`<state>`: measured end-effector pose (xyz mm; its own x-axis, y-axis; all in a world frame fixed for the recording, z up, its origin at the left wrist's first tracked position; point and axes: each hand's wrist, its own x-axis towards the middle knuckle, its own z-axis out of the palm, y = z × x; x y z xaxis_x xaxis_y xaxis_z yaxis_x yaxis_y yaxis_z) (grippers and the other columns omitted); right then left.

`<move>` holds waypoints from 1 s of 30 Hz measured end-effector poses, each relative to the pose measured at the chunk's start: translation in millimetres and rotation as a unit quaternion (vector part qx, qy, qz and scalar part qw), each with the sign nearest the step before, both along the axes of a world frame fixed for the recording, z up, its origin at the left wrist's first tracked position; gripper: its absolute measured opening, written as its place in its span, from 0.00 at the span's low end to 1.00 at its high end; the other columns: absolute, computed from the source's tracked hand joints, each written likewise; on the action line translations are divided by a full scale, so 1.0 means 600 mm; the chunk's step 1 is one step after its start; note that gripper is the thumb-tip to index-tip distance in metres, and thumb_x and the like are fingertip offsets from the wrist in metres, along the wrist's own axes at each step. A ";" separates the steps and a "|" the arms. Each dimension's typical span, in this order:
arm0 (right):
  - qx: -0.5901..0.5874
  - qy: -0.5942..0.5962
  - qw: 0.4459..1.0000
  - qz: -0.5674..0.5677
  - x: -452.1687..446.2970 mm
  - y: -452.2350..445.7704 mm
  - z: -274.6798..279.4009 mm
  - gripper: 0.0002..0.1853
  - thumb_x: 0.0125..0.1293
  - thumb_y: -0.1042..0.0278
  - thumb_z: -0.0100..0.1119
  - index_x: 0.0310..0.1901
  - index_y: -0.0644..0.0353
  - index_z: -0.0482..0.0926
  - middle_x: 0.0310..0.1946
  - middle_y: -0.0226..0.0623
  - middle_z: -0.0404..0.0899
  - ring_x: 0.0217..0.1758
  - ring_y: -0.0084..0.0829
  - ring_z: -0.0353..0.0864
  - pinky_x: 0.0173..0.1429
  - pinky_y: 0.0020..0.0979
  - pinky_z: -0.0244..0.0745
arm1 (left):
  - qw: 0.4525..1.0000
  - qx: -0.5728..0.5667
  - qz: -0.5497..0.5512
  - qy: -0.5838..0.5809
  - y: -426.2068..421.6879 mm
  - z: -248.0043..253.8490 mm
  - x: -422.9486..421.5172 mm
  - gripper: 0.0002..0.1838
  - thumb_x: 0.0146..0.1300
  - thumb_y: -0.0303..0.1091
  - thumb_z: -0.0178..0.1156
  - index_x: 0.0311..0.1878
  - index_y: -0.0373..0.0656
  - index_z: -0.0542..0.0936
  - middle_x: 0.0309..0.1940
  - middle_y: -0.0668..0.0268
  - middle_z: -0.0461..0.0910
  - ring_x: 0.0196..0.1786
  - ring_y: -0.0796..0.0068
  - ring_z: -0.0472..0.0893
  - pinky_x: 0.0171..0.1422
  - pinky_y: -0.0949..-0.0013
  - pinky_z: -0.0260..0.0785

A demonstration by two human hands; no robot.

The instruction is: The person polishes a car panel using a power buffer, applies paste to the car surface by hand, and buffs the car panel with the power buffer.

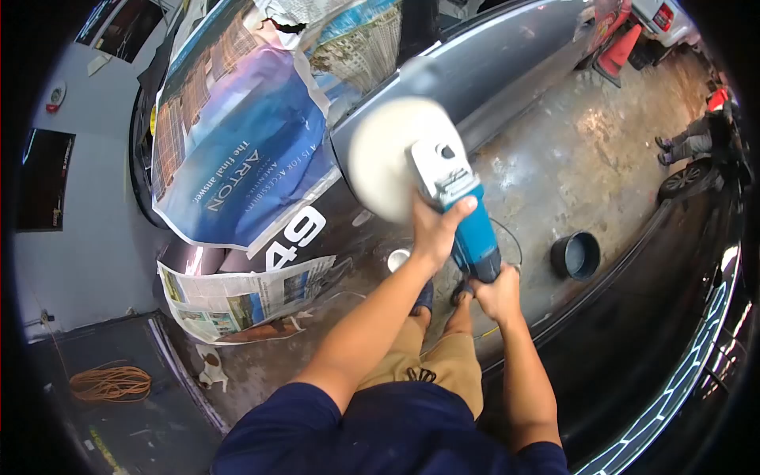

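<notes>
Both of my hands hold a blue and silver power polisher (477, 231). My left hand (435, 231) is wrapped around the front of its body, just behind the metal head, with the thumb on top. At the rear, my right hand (499, 294) grips the dark handle end. The round cream polishing pad (381, 162) is blurred as if spinning. It overlaps the side of a dark car (518, 59) in view; whether it touches the panel I cannot tell. Newspaper and a printed poster (253, 150) cover the car's end near the pad.
A dark bucket (575, 256) stands on the wet-looking floor at right. A glossy black car (625, 340) is close on my right. A white cup-like thing (398, 259) is near my feet. Farther off are an orange cone (619, 54), a seated person (690, 142) and a coiled orange cord (111, 383).
</notes>
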<state>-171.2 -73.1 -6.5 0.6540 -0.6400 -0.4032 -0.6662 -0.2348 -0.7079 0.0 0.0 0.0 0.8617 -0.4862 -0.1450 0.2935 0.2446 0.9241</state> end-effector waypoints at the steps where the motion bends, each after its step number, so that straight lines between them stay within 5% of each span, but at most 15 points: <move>1: -0.012 -0.013 1.000 0.010 -0.012 -0.015 -0.008 0.16 0.54 0.66 0.78 0.40 0.69 0.89 0.35 0.61 0.90 0.42 0.52 0.94 0.50 0.46 0.85 | 1.000 -0.017 0.007 0.007 -0.011 0.005 -0.008 0.38 0.59 0.43 0.80 0.67 0.32 0.76 0.56 0.58 0.86 0.54 0.70 0.87 0.64 0.63 0.79; 2: -0.021 -0.023 0.999 0.021 -0.018 -0.033 -0.014 0.16 0.54 0.66 0.77 0.40 0.70 0.89 0.35 0.61 0.90 0.41 0.52 0.94 0.49 0.46 0.85 | 0.999 -0.046 0.000 0.015 -0.022 0.006 -0.012 0.32 0.58 0.43 0.81 0.60 0.35 0.80 0.51 0.61 0.86 0.50 0.71 0.86 0.61 0.63 0.80; 9: -0.043 0.006 0.999 0.010 0.048 -0.067 0.072 0.18 0.54 0.65 0.79 0.40 0.71 0.88 0.34 0.61 0.90 0.40 0.54 0.94 0.46 0.47 0.84 | 0.998 -0.029 0.045 0.015 -0.060 0.052 0.033 0.33 0.59 0.44 0.79 0.62 0.36 0.78 0.51 0.62 0.83 0.53 0.70 0.83 0.61 0.61 0.77; 13: -0.055 0.002 0.997 0.061 -0.019 -0.051 -0.001 0.17 0.50 0.66 0.79 0.39 0.70 0.88 0.33 0.61 0.89 0.40 0.56 0.93 0.48 0.46 0.86 | 0.999 -0.029 0.024 0.038 -0.008 0.035 -0.018 0.34 0.60 0.45 0.78 0.63 0.36 0.78 0.53 0.61 0.83 0.56 0.70 0.83 0.65 0.63 0.77; 15: -0.040 0.000 0.998 0.043 -0.021 -0.048 -0.008 0.16 0.51 0.67 0.78 0.38 0.69 0.88 0.32 0.60 0.89 0.39 0.56 0.93 0.47 0.46 0.85 | 0.995 -0.002 0.078 0.065 -0.004 0.016 -0.040 0.33 0.59 0.44 0.79 0.61 0.36 0.79 0.51 0.62 0.84 0.54 0.71 0.84 0.64 0.64 0.77; 19: -0.011 -0.031 0.999 -0.009 0.005 -0.039 -0.024 0.14 0.52 0.68 0.76 0.37 0.69 0.88 0.32 0.59 0.89 0.38 0.54 0.93 0.46 0.45 0.84 | 1.000 -0.020 0.009 0.014 -0.024 -0.005 -0.002 0.39 0.57 0.47 0.81 0.64 0.35 0.73 0.53 0.60 0.82 0.53 0.71 0.83 0.61 0.63 0.78; 27: 0.023 -0.030 0.998 0.047 -0.045 0.017 -0.103 0.15 0.51 0.70 0.74 0.42 0.63 0.88 0.37 0.57 0.89 0.44 0.58 0.91 0.51 0.47 0.84 | 0.999 0.041 0.013 0.025 0.077 -0.058 -0.069 0.33 0.62 0.42 0.73 0.67 0.37 0.74 0.57 0.64 0.77 0.57 0.73 0.78 0.66 0.63 0.72; 28: 0.052 -0.032 0.997 0.040 -0.051 0.027 -0.112 0.16 0.50 0.70 0.76 0.41 0.66 0.88 0.38 0.56 0.90 0.42 0.48 0.92 0.50 0.43 0.84 | 0.998 0.055 -0.003 0.036 0.087 -0.073 -0.073 0.35 0.62 0.43 0.73 0.68 0.37 0.73 0.57 0.65 0.77 0.58 0.72 0.77 0.67 0.63 0.71; 30: 0.092 -0.068 0.993 0.009 -0.062 0.056 -0.159 0.17 0.49 0.70 0.78 0.42 0.65 0.87 0.37 0.55 0.90 0.42 0.49 0.92 0.51 0.43 0.84 | 0.995 0.098 -0.015 0.015 0.101 -0.094 -0.078 0.36 0.62 0.43 0.74 0.68 0.37 0.72 0.57 0.64 0.77 0.58 0.72 0.77 0.68 0.62 0.71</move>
